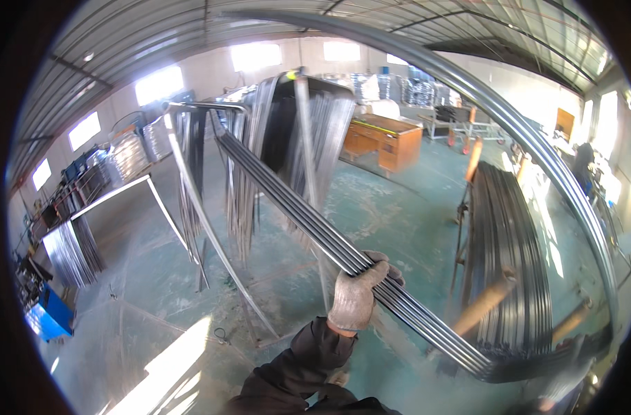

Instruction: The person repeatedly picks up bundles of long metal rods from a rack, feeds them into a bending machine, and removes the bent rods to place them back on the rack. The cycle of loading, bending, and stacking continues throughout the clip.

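My left hand [353,301], in a pale work glove, is closed around a bundle of bent metal tubes [295,200]. One leg of the bundle runs from the upper left down past my hand to a bend at the lower right. From that bend the tubes curve up the right side and across the top of the view. At the lower right, my right hand [564,384] is near the bend, smeared by motion, so its fingers and grip do not show clearly.
Dark bent tubes [305,131] hang on a rack ahead. More stacked tubes [509,263] stand at the right beside orange-brown posts [485,304]. A wooden desk [398,149] is farther back; a blue machine [49,315] and a small rack of tubes [73,252] are at left.
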`<state>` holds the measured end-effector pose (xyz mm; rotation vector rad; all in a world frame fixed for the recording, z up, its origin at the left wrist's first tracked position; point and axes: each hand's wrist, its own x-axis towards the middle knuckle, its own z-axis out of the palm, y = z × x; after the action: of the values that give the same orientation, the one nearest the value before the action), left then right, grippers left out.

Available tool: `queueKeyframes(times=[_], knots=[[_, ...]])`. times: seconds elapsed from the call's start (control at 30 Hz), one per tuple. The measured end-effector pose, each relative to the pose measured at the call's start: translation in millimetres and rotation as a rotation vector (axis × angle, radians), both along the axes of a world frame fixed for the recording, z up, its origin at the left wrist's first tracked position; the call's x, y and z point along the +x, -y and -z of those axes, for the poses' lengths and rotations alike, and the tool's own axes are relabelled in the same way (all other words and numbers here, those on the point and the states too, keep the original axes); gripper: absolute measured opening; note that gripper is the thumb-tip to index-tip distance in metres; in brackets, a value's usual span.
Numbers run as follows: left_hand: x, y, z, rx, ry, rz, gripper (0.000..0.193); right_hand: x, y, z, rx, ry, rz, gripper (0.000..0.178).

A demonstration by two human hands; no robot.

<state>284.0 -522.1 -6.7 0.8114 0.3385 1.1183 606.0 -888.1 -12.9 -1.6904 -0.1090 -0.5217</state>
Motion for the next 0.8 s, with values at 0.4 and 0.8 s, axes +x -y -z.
queueKeyframes(times=[0.4,0.8], knots=[[-189.4,-359.9,-40.5,0.105,0.332,-0.169,0.012,-160.3,-510.6,-260.7,-0.125,0.634,-0.467,0.024],[-348.7,-593.6,93.6,-0.314,0.534,-0.497,0.016,-404.0,-854.1,-219.4,-0.469,1.214,-0.963,0.036]])
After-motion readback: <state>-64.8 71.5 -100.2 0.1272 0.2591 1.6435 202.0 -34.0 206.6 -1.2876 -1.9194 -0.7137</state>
